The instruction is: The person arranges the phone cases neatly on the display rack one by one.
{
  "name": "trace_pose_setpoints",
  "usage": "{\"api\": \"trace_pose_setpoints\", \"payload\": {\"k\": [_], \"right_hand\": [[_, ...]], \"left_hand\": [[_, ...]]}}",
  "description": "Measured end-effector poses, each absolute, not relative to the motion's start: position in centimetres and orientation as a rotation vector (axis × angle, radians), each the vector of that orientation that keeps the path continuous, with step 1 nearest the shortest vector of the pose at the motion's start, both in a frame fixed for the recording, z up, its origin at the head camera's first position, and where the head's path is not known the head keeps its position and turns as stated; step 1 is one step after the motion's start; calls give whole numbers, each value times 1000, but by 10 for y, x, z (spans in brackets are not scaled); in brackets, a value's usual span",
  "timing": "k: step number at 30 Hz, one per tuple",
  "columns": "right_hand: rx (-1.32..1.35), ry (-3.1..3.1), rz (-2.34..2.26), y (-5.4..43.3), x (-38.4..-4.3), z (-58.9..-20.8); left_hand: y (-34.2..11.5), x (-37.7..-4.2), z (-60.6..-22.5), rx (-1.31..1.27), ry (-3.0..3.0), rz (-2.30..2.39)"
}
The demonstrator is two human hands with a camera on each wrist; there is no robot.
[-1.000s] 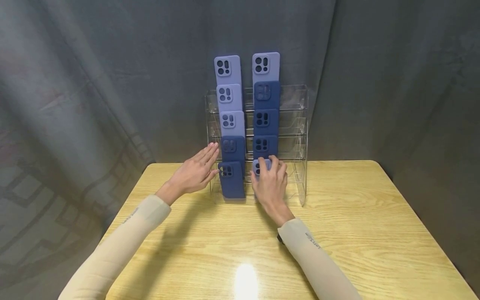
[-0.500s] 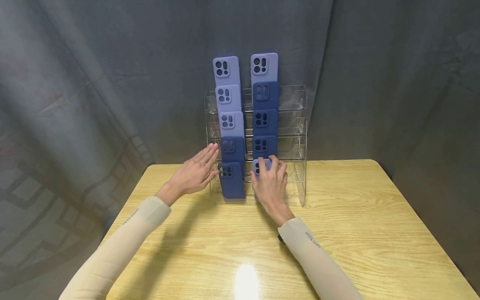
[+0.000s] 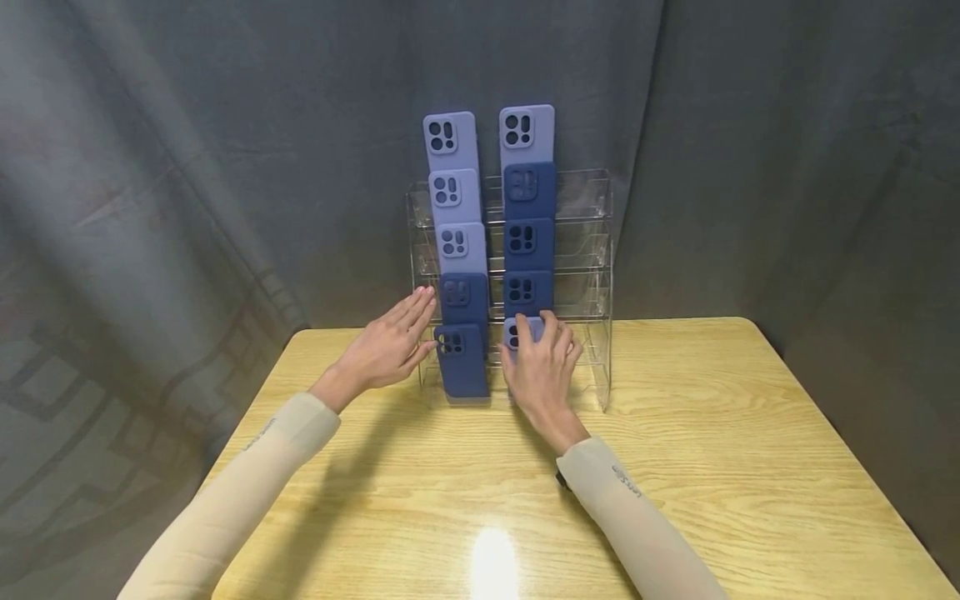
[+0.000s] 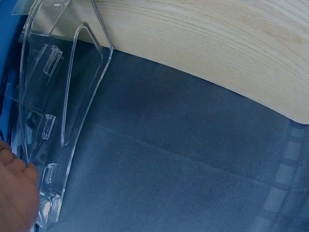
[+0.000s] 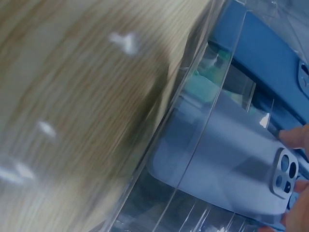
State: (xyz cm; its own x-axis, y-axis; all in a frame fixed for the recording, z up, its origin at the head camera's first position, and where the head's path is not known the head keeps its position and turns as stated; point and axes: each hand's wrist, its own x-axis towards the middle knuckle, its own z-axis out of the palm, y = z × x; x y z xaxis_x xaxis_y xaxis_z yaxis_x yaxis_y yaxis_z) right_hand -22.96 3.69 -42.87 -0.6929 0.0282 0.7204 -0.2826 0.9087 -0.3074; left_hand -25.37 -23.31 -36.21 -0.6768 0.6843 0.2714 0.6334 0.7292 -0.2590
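A clear tiered acrylic stand (image 3: 583,271) holds two columns of phone cases. My right hand (image 3: 542,372) grips the upper end of a lilac phone case (image 5: 227,154) on the lowest tier of the right column. In the right wrist view this case's lower end sits behind the clear front lip, and fingers show at its camera end. My left hand (image 3: 381,346), fingers straight, lies at the stand's left side, beside the dark blue phone cases (image 3: 467,371) low in the left column. The left wrist view shows only part of this hand (image 4: 18,195) by the clear side panel.
Lilac cases (image 3: 452,133) fill the upper left column. Dark blue cases (image 3: 529,242) stand above my right hand, with a lilac one (image 3: 527,127) on top. The stand is on a wooden table (image 3: 705,433), before a grey curtain (image 3: 750,167).
The view has shifted very slightly, so the cases appear a little further left. Both hands keep their places, and the right hand still holds the lilac phone case.
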Motion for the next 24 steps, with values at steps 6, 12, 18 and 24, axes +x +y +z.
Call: {"api": "trace_pose_setpoints", "payload": {"k": [6,12,18,24], "right_hand": [[164,-2253,506,38,-228,-429],[217,-2172,529,46,-227,-419],[302,-2133,565,64,-225,-402],[319,-2074,623,90,-226,-383]], "left_hand": [[-232,-254,-363,-1025,-2582,206],[-231,-253,-359,-1016,-2598,202],[-232,-249,-350,-983,-2587,114],[-246,-240,-346,-834,-2456,-96]]}}
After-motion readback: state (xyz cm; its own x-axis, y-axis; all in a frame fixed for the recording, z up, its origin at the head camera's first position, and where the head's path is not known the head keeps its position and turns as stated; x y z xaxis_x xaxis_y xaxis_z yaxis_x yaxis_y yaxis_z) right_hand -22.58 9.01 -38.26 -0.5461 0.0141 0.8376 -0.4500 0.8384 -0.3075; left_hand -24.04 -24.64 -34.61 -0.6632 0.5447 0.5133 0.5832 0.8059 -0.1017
